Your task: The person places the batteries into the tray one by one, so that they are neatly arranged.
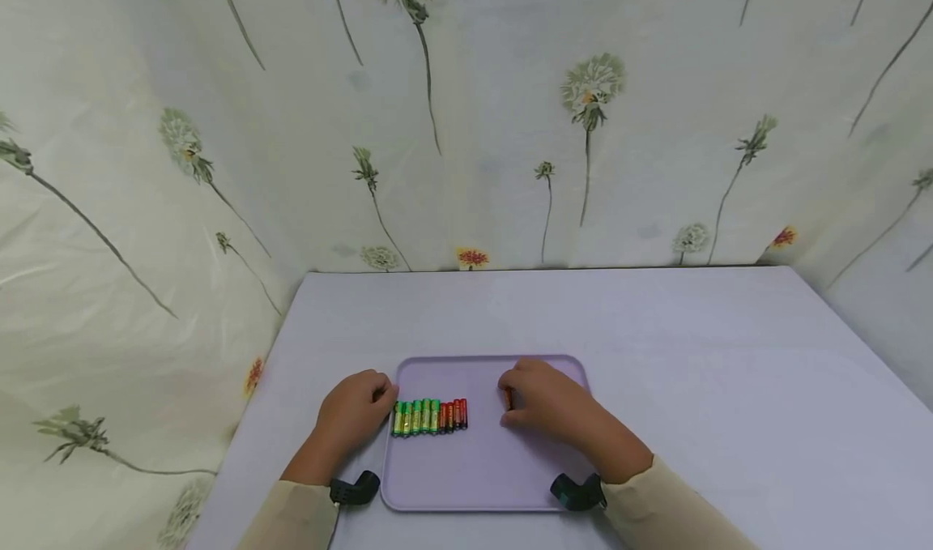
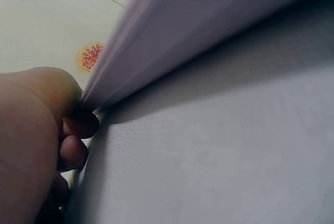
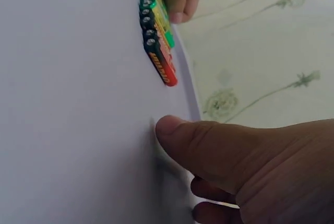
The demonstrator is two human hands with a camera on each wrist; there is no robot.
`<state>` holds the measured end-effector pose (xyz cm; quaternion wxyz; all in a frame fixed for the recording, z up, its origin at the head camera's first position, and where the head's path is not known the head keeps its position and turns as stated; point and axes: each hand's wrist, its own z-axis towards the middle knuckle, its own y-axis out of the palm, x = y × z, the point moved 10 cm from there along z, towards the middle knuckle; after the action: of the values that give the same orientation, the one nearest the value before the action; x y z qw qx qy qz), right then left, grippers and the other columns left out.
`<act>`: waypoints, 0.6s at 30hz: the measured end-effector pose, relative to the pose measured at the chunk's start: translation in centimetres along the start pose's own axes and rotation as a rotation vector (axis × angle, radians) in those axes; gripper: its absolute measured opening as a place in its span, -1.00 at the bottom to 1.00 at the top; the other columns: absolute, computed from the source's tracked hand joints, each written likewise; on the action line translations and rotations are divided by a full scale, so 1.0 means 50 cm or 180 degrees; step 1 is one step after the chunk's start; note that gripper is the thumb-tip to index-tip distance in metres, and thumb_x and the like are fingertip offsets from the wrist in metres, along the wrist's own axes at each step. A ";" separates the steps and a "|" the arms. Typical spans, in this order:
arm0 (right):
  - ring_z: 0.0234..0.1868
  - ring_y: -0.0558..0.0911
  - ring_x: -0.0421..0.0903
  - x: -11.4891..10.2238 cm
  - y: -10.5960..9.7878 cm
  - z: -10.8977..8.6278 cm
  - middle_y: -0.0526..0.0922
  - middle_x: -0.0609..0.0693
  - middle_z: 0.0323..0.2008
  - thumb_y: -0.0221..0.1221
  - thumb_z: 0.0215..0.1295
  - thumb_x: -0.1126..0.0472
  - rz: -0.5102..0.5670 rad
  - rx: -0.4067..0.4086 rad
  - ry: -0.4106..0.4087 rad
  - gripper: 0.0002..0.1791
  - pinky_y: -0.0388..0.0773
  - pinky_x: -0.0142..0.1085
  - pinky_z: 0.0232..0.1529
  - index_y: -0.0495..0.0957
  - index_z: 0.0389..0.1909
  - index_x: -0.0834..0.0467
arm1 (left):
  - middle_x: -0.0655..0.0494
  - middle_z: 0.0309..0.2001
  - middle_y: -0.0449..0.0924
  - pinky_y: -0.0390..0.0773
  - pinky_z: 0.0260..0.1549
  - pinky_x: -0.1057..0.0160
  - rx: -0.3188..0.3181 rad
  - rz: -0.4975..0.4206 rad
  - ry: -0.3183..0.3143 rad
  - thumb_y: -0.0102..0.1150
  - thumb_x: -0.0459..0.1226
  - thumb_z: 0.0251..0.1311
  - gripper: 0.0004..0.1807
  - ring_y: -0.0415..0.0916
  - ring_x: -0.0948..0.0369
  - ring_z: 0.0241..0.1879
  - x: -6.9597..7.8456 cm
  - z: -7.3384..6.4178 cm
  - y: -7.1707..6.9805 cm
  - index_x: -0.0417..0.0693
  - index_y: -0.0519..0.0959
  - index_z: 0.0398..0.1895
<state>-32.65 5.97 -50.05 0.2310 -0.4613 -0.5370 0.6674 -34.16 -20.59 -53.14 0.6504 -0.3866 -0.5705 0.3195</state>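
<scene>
A lilac tray [image 1: 474, 485] lies on the table, with a row of batteries near its left side. Green batteries [image 1: 416, 417] make up the left part of the row, and red-and-black batteries [image 1: 450, 416] the right part. My left hand [image 1: 355, 408] grips the tray's left rim, thumb and curled fingers right at the edge in the left wrist view. Over the tray's right half, my right hand [image 1: 547, 400] pinches a red-and-black battery [image 1: 508, 399] between thumb and fingers. That battery is mostly covered by the hand in the head view and blurred in the right wrist view.
A white table [image 1: 729, 372] extends around the tray, mostly to the right. Behind it and at the sides hangs a pale cloth [image 1: 496, 112] printed with dandelions. Dark wrist cameras [image 1: 355, 489] sit on both wrists, close to the tray's front corners.
</scene>
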 end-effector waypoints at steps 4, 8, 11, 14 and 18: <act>-0.25 0.44 -0.22 -0.001 0.009 0.008 0.45 -0.26 -0.39 0.59 0.07 0.01 -0.0098 -0.0004 0.0120 -0.69 0.45 -0.23 -0.16 0.60 -0.36 -0.13 | 0.25 -0.49 0.43 0.35 -0.41 0.21 0.0006 0.0023 0.0035 0.22 -0.05 0.44 -0.66 0.35 0.25 -0.45 0.001 0.000 -0.002 0.19 0.50 -0.55; -0.26 0.47 -0.20 -0.003 0.012 0.021 0.48 -0.25 -0.37 0.60 0.04 -0.02 -0.0146 0.0026 0.0267 -0.67 0.45 -0.16 -0.21 0.63 -0.31 -0.10 | 0.26 -0.49 0.42 0.35 -0.42 0.21 0.0045 0.0039 0.0031 0.23 -0.05 0.43 -0.66 0.35 0.25 -0.46 -0.002 -0.001 -0.005 0.21 0.49 -0.56; -0.26 0.49 -0.17 -0.005 0.014 0.030 0.51 -0.26 -0.37 0.61 0.02 -0.05 -0.0156 0.0039 0.0377 -0.65 0.45 -0.07 -0.18 0.63 -0.30 -0.11 | 0.26 -0.50 0.42 0.34 -0.43 0.21 0.0041 0.0015 0.0032 0.23 -0.05 0.44 -0.66 0.35 0.25 -0.47 -0.003 -0.001 -0.005 0.20 0.48 -0.56; -0.24 0.50 -0.16 -0.004 0.017 0.036 0.52 -0.27 -0.38 0.61 0.02 -0.07 -0.0122 0.0029 0.0494 -0.64 0.43 0.00 -0.11 0.63 -0.30 -0.12 | 0.25 -0.50 0.42 0.34 -0.43 0.21 0.0018 0.0012 0.0027 0.21 -0.04 0.45 -0.66 0.35 0.25 -0.47 -0.003 0.000 -0.004 0.20 0.48 -0.56; -0.20 0.51 -0.14 -0.004 0.021 0.042 0.53 -0.27 -0.38 0.60 0.03 -0.10 -0.0119 0.0013 0.0586 -0.64 0.41 0.05 -0.04 0.61 -0.31 -0.14 | 0.25 -0.50 0.42 0.35 -0.42 0.21 -0.0001 0.0010 0.0028 0.20 -0.04 0.45 -0.66 0.35 0.24 -0.47 -0.004 0.002 -0.001 0.20 0.49 -0.55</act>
<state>-34.17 4.43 -50.98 0.2927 -0.5102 -0.5206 0.6189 -34.31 -20.76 -53.20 0.6524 -0.3890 -0.5671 0.3187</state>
